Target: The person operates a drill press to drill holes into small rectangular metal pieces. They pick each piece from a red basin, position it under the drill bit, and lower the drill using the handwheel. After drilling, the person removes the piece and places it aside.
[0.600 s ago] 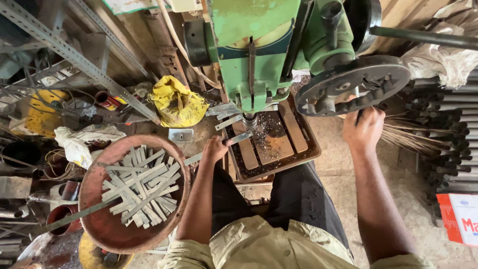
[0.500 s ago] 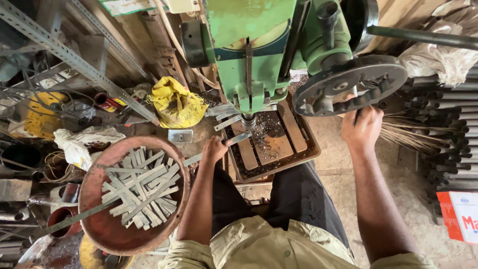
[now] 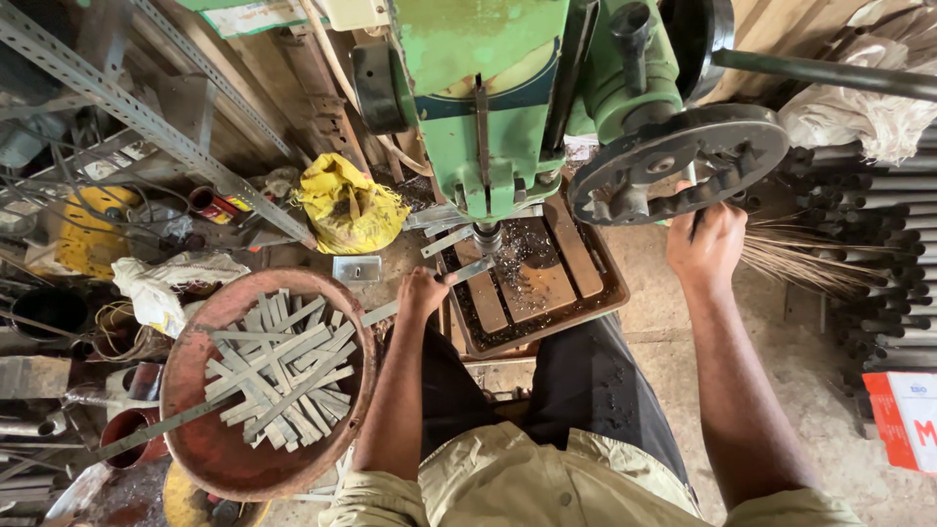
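Holding a flat metal strip (image 3: pixel 467 274) under the spindle of the green drill press (image 3: pixel 493 107), the left hand (image 3: pixel 422 293) is closed around the strip's near end, fingers curled over it. The strip's far end lies beneath the drill bit (image 3: pixel 487 237), over the rusty swarf tray (image 3: pixel 597 293) that sits just below the press head. The right hand (image 3: pixel 707 244) is closed on a spoke of the feed wheel (image 3: pixel 675 164), to the right of the press head.

Handling judgement, strip: thin, narrow steel bar, rigid along its length, light enough for one hand. Edges look sheared and probably sharp; the face is bare metal, likely slick with dust or oil. Best hold is at the free end, well away from the bit, thumb on top, fingers under, pressing it flat so it cannot spin if the bit catches. The present hold matches this.

Handling judgement, wheel: heavy cast disc, stiff; the spoke gives leverage.

To the left of the press, a round rust-red pan (image 3: pixel 185 381) holds a loose criss-cross pile of similar strips (image 3: pixel 278 366). A long slotted bar (image 3: pixel 156 429) lies across its rim. A yellow bag (image 3: pixel 346 205) sits left of the press base. Dark swarf is scattered in the tray around two wooden blocks (image 3: pixel 571 249).
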